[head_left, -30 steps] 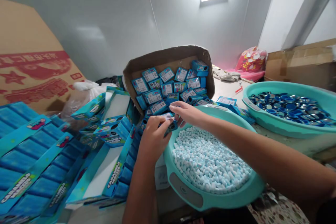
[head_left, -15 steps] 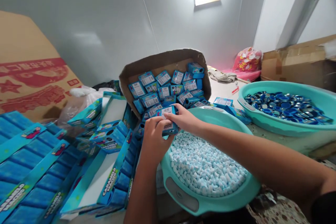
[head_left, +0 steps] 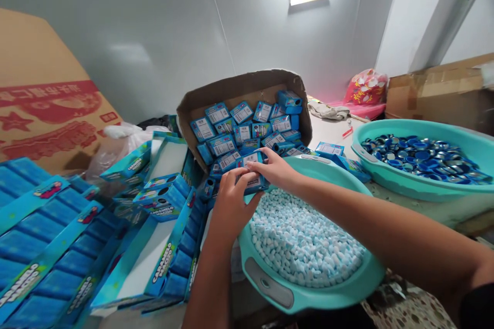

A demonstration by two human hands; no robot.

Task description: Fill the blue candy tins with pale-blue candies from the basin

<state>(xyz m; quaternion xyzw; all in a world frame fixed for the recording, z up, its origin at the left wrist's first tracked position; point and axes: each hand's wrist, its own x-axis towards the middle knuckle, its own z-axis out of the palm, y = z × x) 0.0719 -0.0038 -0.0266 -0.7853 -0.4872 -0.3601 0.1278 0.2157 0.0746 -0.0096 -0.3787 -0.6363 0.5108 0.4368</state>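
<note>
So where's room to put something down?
A small bare patch of tabletop lies between the cloth and the loose blue box, right of the open carton. The left is crowded with blue trays, the middle with a teal basin.

Passable: we have open air above the pellet basin (head_left: pixel 309 302), between our forearms (head_left: pixel 366 216) | Blocked: our left hand (head_left: pixel 233 199) and right hand (head_left: pixel 280 170) stand before the carton (head_left: pixel 247 81); display trays (head_left: pixel 164 257) crowd the left side of the counter (head_left: pixel 326 132) | Tight: loose packs (head_left: pixel 330 149) pinch the lane between carton and disc basin (head_left: pixel 417 186).
</note>
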